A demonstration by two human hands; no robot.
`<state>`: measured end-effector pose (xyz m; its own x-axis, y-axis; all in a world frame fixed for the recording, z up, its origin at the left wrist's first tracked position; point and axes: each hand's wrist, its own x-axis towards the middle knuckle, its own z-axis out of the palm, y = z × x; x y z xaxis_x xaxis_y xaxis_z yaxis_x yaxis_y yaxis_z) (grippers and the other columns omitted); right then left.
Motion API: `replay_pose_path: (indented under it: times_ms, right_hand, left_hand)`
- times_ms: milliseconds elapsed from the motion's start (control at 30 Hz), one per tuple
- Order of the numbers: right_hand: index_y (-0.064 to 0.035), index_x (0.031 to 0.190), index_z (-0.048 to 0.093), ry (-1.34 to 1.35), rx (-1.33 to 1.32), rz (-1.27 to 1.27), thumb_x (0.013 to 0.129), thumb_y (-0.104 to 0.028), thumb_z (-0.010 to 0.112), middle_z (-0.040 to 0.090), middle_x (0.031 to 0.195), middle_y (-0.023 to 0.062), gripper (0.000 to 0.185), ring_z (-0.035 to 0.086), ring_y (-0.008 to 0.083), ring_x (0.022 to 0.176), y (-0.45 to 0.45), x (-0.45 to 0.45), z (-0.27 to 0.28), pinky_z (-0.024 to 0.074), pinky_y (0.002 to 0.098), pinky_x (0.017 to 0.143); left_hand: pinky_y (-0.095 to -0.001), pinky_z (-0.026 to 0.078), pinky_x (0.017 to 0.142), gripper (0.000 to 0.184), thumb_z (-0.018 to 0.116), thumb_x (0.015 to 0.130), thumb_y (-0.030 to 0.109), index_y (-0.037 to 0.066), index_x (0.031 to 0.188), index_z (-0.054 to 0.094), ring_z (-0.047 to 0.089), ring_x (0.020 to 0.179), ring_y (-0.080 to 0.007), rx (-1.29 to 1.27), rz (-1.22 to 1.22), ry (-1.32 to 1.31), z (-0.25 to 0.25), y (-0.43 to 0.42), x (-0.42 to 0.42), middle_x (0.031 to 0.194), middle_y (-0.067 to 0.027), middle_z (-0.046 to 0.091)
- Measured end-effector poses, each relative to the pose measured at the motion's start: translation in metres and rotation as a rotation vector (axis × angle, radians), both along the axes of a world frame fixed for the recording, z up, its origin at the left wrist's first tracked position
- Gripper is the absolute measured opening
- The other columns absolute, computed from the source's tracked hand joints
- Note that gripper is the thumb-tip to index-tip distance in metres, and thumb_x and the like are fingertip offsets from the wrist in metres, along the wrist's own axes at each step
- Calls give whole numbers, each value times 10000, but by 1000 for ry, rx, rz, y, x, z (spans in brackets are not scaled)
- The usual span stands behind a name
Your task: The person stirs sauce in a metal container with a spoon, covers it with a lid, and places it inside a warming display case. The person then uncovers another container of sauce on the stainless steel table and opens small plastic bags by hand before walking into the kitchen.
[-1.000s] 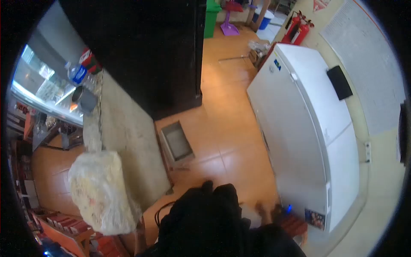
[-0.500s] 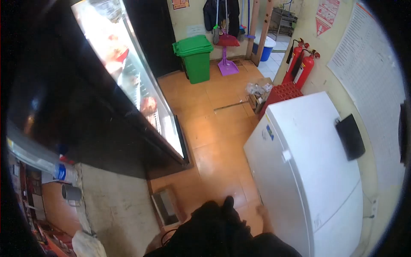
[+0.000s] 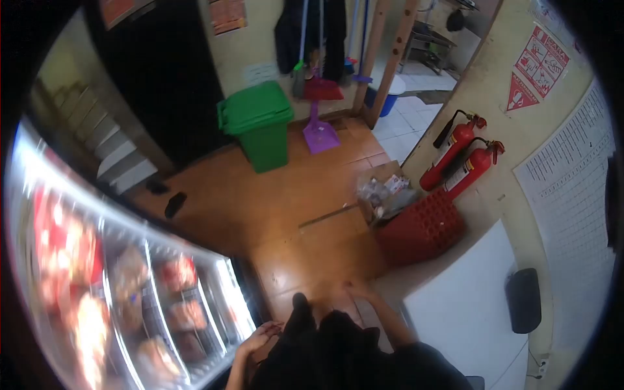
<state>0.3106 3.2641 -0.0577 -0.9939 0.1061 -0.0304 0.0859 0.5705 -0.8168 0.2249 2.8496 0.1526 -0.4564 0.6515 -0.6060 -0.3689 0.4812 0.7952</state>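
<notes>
My left hand (image 3: pixel 263 335) is low in the view, beside the lower front edge of a lit display fridge (image 3: pixel 244 292). Its fingers look stretched out, and I see nothing in them. My right hand (image 3: pixel 357 289) hangs over the orange tiled floor, left of a white chest freezer (image 3: pixel 461 299). Motion smears its fingers, so their pose is unclear. Wire shelves inside the fridge hold several packages of what looks like meat (image 3: pixel 179 273). The fridge's left part is washed out by glare.
A red crate (image 3: pixel 422 227) and a cardboard box of wrappers (image 3: pixel 380 188) stand by the right wall, below two fire extinguishers (image 3: pixel 471 169). Ahead are a green bin (image 3: pixel 263 130), a purple dustpan (image 3: pixel 322 136) and a doorway. Stairs (image 3: pixel 117 156) rise at the left.
I have moved forward between the fridge and the freezer. The fridge's shelves now show on my left, and the bin and crate look nearer. My left hand has come into clear view.
</notes>
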Motion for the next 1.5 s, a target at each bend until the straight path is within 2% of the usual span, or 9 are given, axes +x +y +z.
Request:
replay_pose_path:
  times_ms: [200, 333, 600, 733, 867, 900, 967, 1133, 1500]
  right_hand:
    - [-35, 1036, 691, -607, -847, -561, 905, -266, 554, 687, 857, 101, 299, 641, 168, 714, 90, 56, -71, 511, 328, 643]
    - [-15, 1032, 681, -876, -658, -710, 905, -260, 557, 682, 833, 100, 302, 628, 171, 683, 171, -4, -70, 506, 326, 620]
    - [23, 1024, 660, -309, -709, -888, 907, -247, 563, 671, 785, 99, 310, 602, 175, 622, 430, -250, -99, 496, 323, 575]
    - [9, 937, 652, -148, -399, -796, 878, -232, 621, 654, 747, 87, 249, 593, 158, 608, 556, -412, -4, 482, 321, 556]
    - [-8, 888, 643, -81, -455, -1132, 859, -241, 657, 657, 786, 88, 234, 629, 194, 697, 595, -469, 50, 491, 366, 609]
    - [-26, 889, 644, -92, 234, -1089, 868, -231, 634, 657, 805, 111, 206, 646, 250, 766, 590, -460, 19, 503, 399, 677]
    - [-45, 971, 606, -607, 258, -903, 876, -201, 562, 631, 964, 172, 188, 611, 314, 876, 576, -432, -46, 503, 443, 734]
    - [-46, 968, 610, -833, -543, -1154, 879, -208, 560, 633, 948, 172, 191, 616, 310, 866, 603, -437, -49, 503, 440, 732]
    - [-48, 960, 620, -648, -560, -1294, 886, -224, 555, 639, 912, 171, 201, 625, 300, 846, 856, -479, -74, 502, 432, 729]
  left_hand:
    - [-372, 483, 868, 388, 558, 923, 318, 68, 1219, 577, 609, 1003, -274, -105, -385, 223, -114, 104, -190, 1061, -186, 645]
    - [-411, 498, 866, 419, 558, 869, 329, 79, 1203, 594, 626, 995, -322, -337, -453, 236, -148, 194, -314, 1061, -205, 643]
    - [-389, 505, 835, 322, 543, 909, 288, 90, 1153, 613, 638, 922, -280, -154, -394, 555, -69, 396, -561, 1017, -170, 655]
    - [-372, 510, 788, 296, 580, 888, 239, 83, 1136, 621, 641, 875, -268, -332, -369, 606, -79, 478, -681, 970, -160, 661]
    - [-355, 504, 791, 252, 597, 863, 158, 50, 1088, 632, 637, 867, -256, -94, -395, 717, -5, 672, -783, 946, -152, 660]
    - [-354, 502, 795, 231, 598, 858, 139, 44, 1065, 639, 635, 859, -252, 63, -372, 812, 36, 743, -800, 933, -147, 655]
    - [-356, 483, 839, 183, 609, 854, 138, 37, 1000, 651, 617, 904, -263, 564, -198, 657, 157, 892, -802, 962, -128, 633]
    - [-349, 443, 788, 162, 639, 827, 157, 81, 951, 566, 560, 834, -210, 1397, -267, 1089, 348, 1092, -780, 922, -77, 552]
    - [-418, 404, 580, 383, 525, 843, 134, 240, 1190, 400, 521, 708, -281, 1814, -687, 1127, 404, 1383, -775, 1062, -99, 449]
